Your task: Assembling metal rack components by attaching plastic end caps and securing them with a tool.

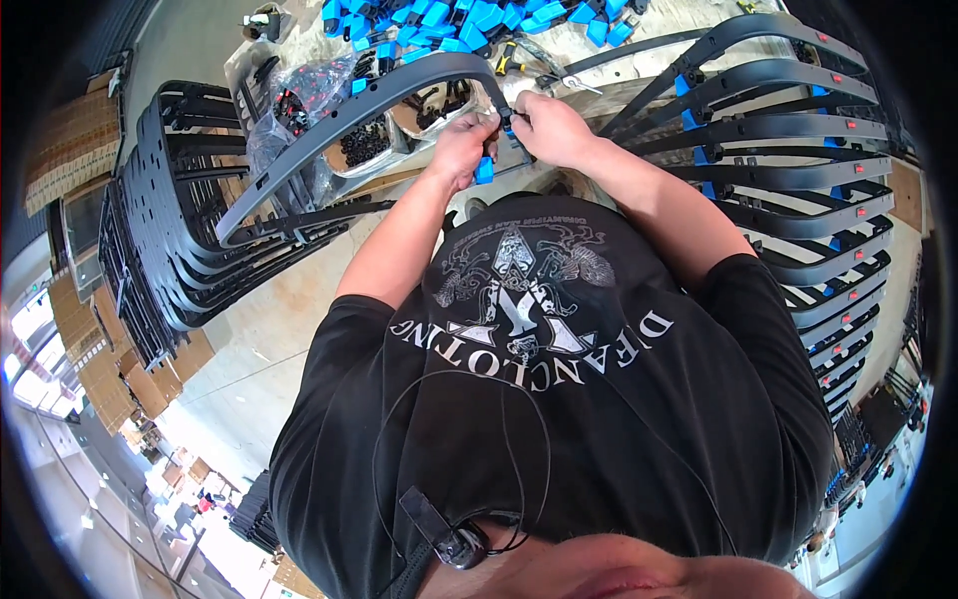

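A curved black frame (351, 118) arches in front of me, its right end coming down between my hands. My left hand (465, 150) is closed beside that end, its fingertips at the bar. A blue-capped black part (485, 171) shows just under its fingers; whether the hand grips it or it hangs there I cannot tell. Around the frame's end, my right hand (551, 128) is closed, thumb and fingers pressed together at a small dark piece (506, 119). The fingers partly hide this spot.
Many blue-capped parts (469, 25) lie heaped on the far table. Boxes of small black pieces (365, 146) and a clear plastic bag (267, 140) sit nearer. Yellow-black pliers (510, 60) lie behind my hands. Stacked black frames stand left (160, 230) and right (798, 178).
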Demonstrator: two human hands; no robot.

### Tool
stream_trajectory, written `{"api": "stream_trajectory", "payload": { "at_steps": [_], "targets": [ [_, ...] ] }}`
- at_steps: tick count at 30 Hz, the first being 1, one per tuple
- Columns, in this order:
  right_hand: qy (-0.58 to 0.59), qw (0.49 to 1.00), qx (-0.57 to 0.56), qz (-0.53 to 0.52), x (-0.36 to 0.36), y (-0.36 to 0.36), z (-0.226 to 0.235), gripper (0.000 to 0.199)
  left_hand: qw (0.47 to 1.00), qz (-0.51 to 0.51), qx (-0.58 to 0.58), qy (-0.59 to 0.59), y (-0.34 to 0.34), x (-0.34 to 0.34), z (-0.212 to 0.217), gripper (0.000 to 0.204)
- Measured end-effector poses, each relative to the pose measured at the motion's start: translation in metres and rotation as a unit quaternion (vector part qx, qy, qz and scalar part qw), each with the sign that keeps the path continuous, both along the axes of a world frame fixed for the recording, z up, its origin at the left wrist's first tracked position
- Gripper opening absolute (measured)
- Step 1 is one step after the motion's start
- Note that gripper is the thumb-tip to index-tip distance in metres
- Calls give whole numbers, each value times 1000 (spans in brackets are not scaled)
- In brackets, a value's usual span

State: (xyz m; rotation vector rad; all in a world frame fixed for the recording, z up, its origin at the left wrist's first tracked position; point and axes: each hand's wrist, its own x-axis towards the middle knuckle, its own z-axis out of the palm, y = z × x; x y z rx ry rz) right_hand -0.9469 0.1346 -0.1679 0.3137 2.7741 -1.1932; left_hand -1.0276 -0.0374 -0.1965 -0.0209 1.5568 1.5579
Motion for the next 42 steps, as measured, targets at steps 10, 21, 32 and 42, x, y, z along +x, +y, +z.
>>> {"api": "stream_trajectory", "payload": {
  "at_steps": [10, 21, 32, 42],
  "targets": [
    [6, 1000, -20, -15, 3, 1, -3, 25, 990, 69, 80, 90, -14, 5, 6, 14],
    [14, 1000, 3, 12, 2, 1, 1, 24, 994, -17, -72, 79, -2, 4, 4, 26],
    [40, 999, -12, 13, 2, 5, -5, 23, 962, -67, -148, 220, 4, -1, 5, 33],
    [67, 995, -75, -3, 4, 11, -24, 31, 808, -103, -190, 548, -4, 14, 18, 28]
  ]
}}
